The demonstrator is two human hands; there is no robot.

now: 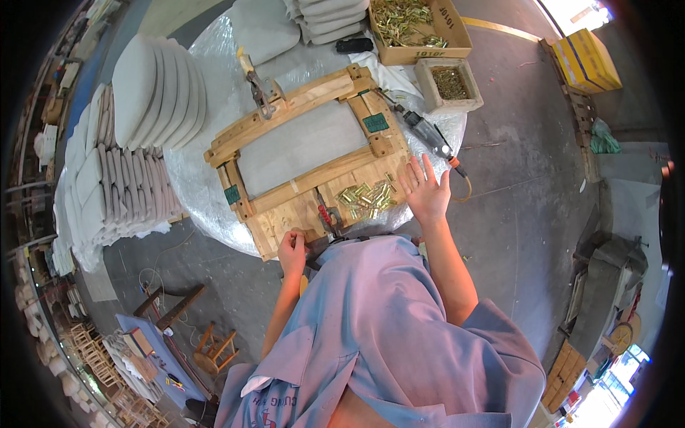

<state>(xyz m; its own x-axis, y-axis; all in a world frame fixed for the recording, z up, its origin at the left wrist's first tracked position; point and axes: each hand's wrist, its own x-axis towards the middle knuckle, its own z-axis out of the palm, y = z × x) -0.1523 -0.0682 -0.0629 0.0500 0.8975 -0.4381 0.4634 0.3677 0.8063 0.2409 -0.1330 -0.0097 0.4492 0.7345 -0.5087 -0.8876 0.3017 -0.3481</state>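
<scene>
My right hand (426,191) is raised, palm showing and fingers spread, beside the right edge of a wooden board. It holds nothing and is close to a pneumatic screwdriver (427,132). My left hand (291,251) is curled closed at the board's near left edge; whatever it may hold is hidden. A wooden frame (303,180) on the board surrounds a grey upholstered panel (303,148). A red-handled toggle clamp (328,216) stands at the near side, another clamp (262,93) at the far side. A loose pile of brass-coloured metal fittings (367,200) lies near my right hand.
A round table covered in plastic film (207,207) carries the board. Stacks of grey cushions (157,93) stand at the left and back. A cardboard box (428,52) of fittings and a wooden tray (472,105) of small screws sit at the far right. A stool (214,349) is at lower left.
</scene>
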